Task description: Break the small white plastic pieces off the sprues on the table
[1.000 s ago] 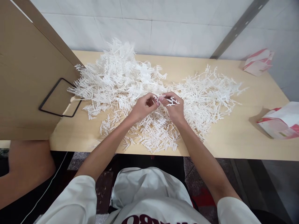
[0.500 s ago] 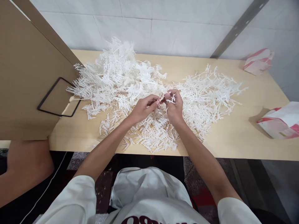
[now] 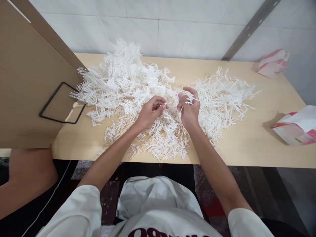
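White branching plastic pieces lie on the table in a tall left heap [image 3: 120,75], a looser right heap [image 3: 227,98] and a spread of small bits [image 3: 170,144] at the front. My right hand [image 3: 190,110] is closed around a white branched plastic piece [image 3: 189,98], its forked ends sticking out between the fingers. My left hand [image 3: 151,112] hovers over the small bits with thumb and fingertips pinched together; whatever they hold is too small to name. A gap separates the two hands.
A cardboard panel [image 3: 32,72] with a black-rimmed opening [image 3: 46,105] stands on the left, with another person's bare limb [image 3: 32,168] below it. Two red-and-white paper packets, one farther back [image 3: 273,64] and one nearer [image 3: 296,126], sit at the right. A tiled wall [image 3: 182,36] closes the back.
My hands, close together before, have parted. The right hand has shifted right with the branched piece, its index finger lifting, and the left has drawn slightly left.
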Tool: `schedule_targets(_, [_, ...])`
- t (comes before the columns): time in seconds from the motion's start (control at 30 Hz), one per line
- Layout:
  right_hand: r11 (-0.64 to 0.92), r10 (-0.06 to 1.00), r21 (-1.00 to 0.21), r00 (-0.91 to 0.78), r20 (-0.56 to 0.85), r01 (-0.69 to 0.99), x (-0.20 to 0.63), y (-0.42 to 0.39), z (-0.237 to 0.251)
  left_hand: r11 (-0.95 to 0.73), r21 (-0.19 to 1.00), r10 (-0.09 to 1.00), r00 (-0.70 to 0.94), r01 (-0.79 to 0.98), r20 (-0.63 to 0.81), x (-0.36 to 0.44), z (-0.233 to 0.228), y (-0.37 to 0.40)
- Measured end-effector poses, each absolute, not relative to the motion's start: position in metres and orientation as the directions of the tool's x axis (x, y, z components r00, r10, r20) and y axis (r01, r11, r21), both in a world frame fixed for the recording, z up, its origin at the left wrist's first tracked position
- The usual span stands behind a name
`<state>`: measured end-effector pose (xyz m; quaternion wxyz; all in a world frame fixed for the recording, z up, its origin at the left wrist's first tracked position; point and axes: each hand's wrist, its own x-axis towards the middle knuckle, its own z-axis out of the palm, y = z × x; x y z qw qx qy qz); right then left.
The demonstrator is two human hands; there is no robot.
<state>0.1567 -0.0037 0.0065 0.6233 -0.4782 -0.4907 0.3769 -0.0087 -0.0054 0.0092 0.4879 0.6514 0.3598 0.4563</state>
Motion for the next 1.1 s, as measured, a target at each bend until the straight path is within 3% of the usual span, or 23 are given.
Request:
schedule_targets(0.27, [0.276, 0.955, -0.961, 0.108, 0.277, 0.025, 0.154, -0.011, 0.013, -0.307, 0.952, 0.931, 0.205, -0.003, 0.302, -0.012, 0.017, -0.007])
schedule_targets(0.47, [0.271, 0.959, -0.962, 0.087, 0.269, -0.018, 0.155, -0.012, 0.014, -0.304, 0.953, 0.876, 0.394, 0.001, 0.279, -0.014, 0.019, -0.008])
schedule_targets(0.6, [0.275, 0.958, -0.961, 0.095, 0.271, -0.034, 0.155, -0.013, 0.014, -0.368, 0.914, 0.875, 0.397, 0.171, 0.278, -0.014, 0.018, -0.007])
schedule_targets(0.8, [0.330, 0.941, -0.939, 0.117, 0.318, -0.101, 0.154, -0.018, 0.024, -0.583, 0.655, 0.765, 0.597, 0.480, 0.244, -0.012, 0.013, -0.011])
schedule_targets(0.93, [0.381, 0.917, -0.923, 0.150, 0.371, -0.045, 0.153, -0.021, 0.030, -0.572, 0.647, 0.800, 0.516, 0.504, 0.306, -0.011, 0.010, -0.012])
schedule_targets(1.1, [0.420, 0.851, -0.876, 0.232, 0.472, 0.238, 0.151, -0.020, 0.018, -0.574, 0.722, 0.818, 0.300, 0.386, 0.490, -0.014, 0.013, -0.009])
